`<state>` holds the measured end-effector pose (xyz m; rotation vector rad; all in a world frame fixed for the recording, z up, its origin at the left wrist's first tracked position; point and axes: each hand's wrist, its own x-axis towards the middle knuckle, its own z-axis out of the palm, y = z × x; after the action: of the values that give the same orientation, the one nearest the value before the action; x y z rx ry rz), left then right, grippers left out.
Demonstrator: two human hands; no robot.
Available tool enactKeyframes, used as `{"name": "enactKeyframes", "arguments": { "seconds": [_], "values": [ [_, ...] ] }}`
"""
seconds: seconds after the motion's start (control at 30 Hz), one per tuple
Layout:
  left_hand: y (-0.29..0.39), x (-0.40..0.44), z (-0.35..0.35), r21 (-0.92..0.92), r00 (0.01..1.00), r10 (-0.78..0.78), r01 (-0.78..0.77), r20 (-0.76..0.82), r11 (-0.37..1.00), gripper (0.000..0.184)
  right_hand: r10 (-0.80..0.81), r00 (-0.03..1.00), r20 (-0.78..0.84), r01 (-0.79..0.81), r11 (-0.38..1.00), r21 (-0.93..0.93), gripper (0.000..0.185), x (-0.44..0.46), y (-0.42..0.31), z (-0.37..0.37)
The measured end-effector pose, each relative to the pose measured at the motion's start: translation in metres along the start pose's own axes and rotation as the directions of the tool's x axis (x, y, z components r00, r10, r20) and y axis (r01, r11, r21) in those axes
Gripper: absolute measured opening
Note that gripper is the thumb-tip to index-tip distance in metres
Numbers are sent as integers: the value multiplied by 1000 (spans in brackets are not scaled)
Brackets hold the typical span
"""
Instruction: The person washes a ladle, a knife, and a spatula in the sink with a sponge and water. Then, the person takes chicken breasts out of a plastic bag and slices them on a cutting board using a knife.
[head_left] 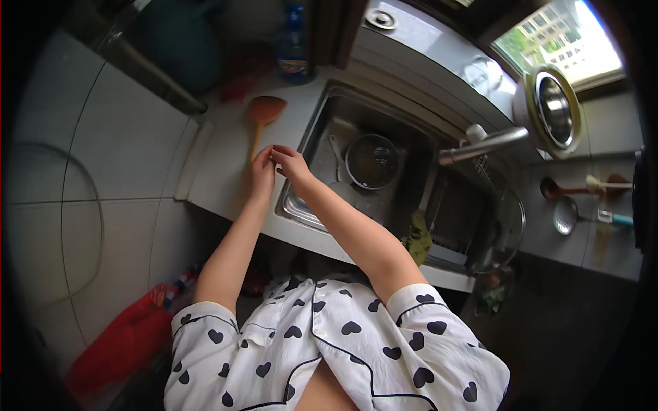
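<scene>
My left hand (262,171) and my right hand (290,164) meet over the counter at the left rim of the sink (322,113). Their fingertips are pinched together, and anything between them is too small or hidden to make out. Just beyond my left hand lies a spatula (266,109) with an orange-brown head; its pale handle runs down beside and partly behind that hand. Inside the sink are a dark round pan or bowl (372,162) with liquid in it and a long-handled spoon or ladle (336,147).
A faucet (483,146) reaches over the sink. A blue bottle (294,48) stands at the back of the counter (223,171). Green leaves (418,240) lie by the right basin. Stacked bowls (552,109) are near the window, and a skimmer (565,215) hangs with other utensils at right.
</scene>
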<state>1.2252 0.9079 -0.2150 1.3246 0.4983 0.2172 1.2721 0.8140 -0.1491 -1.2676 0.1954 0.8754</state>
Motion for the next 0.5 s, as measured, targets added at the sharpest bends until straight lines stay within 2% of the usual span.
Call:
{"name": "enactKeyframes", "arguments": {
  "seconds": [0.03,0.07,0.13,0.17,0.27,0.3,0.4,0.5],
  "values": [
    [-6,9,-20,201,998,-5,17,-60,979,34,15,998,53,-14,1000,-13,49,10,4,9],
    [-10,11,-33,390,993,-5,51,-117,919,35,-15,1000,8,15,1000,-10,50,21,13,20],
    [4,3,-37,674,975,108,53,-195,737,34,-84,993,-87,84,996,-4,51,43,34,37],
    [11,1,-37,789,962,170,66,-212,611,33,-58,998,2,58,998,-22,64,55,39,36],
    [-8,12,-44,862,978,138,69,-159,502,30,2,1000,-2,-2,1000,8,61,62,39,41],
    [-24,15,-49,945,975,214,-8,-66,326,29,-29,997,-66,27,999,-32,56,66,44,42],
    [-37,15,-51,956,968,239,-136,73,260,33,16,994,-107,-16,1000,-5,51,62,42,30],
    [-5,-12,-11,836,995,95,-82,36,542,36,-8,983,-186,11,1000,19,49,45,39,2]
  ]
}}
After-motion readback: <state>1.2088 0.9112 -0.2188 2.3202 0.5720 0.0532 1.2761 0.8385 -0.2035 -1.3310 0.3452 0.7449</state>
